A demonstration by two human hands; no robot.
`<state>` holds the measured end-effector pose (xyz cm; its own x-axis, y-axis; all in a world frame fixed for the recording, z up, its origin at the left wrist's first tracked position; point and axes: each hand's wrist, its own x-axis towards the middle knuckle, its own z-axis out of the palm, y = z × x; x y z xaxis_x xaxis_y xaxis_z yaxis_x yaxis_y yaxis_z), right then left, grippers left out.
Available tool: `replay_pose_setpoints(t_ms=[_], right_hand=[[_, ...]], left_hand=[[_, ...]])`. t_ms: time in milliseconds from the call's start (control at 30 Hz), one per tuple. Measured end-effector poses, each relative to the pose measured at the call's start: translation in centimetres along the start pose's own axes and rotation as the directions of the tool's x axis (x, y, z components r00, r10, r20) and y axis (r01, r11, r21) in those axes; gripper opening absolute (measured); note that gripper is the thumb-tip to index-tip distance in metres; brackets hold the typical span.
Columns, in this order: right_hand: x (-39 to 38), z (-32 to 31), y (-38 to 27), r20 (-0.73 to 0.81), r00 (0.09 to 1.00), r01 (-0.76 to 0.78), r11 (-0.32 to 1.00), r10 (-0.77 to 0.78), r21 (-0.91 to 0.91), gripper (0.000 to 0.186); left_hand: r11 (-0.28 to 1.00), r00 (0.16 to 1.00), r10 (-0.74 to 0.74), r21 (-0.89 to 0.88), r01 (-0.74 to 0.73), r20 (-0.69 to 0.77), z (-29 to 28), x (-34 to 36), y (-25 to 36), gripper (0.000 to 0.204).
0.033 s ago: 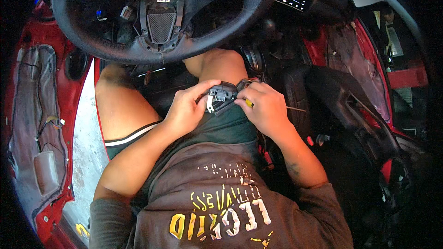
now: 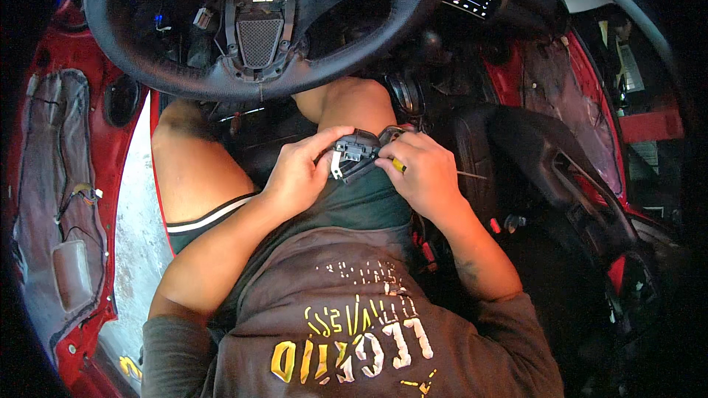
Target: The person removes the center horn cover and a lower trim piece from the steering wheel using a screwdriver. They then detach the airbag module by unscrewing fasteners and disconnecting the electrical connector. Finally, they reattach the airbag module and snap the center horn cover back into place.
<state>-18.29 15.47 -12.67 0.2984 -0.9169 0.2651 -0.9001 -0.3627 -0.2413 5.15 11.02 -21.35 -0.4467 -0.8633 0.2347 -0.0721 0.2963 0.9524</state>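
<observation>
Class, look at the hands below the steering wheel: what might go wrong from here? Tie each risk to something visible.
The black part is held above the dark shorts; if the left hand loosens, it might drop.

The yellow-handled tool is in the right hand beside the part; a slip could scratch it.

At centre, the black part (image 2: 357,144) is being partly covered by the left hand (image 2: 301,169); the middle of the yellow tool (image 2: 399,166) is being hidden by the right hand (image 2: 428,169). At upper left, the steering wheel (image 2: 221,82) is being cropped by the top edge; at bottom, the shirt (image 2: 258,332) is being cut off.
</observation>
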Motion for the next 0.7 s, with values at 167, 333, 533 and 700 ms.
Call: replay_pose_setpoints(t_ms=[167,333,533,700], right_hand=[[-0.5,1.2,-0.9,-0.073,0.997,-0.020,1.000,0.022,0.024,0.016],[-0.7,2.0,-0.7,-0.099,0.995,0.000,0.999,-0.004,-0.044,0.013],[-0.8,2.9,-0.1,-0.129,0.991,0.035,0.999,-0.036,-0.010,0.014],[-1.2,3.0,-0.4,-0.159,0.986,0.043,0.999,-0.047,-0.033,0.015]], left_hand=[[0.985,0.996,0.076,0.159,-0.068,-0.045,0.1,0.0,0.7,0.051],[0.993,0.999,0.032,0.116,-0.028,-0.029,-0.3,0.1,1.1,0.049],[0.994,1.000,0.011,0.109,-0.012,0.012,-1.1,0.7,1.0,0.045],[0.989,0.995,0.093,0.120,-0.089,-0.027,-0.8,0.8,0.3,0.046]])
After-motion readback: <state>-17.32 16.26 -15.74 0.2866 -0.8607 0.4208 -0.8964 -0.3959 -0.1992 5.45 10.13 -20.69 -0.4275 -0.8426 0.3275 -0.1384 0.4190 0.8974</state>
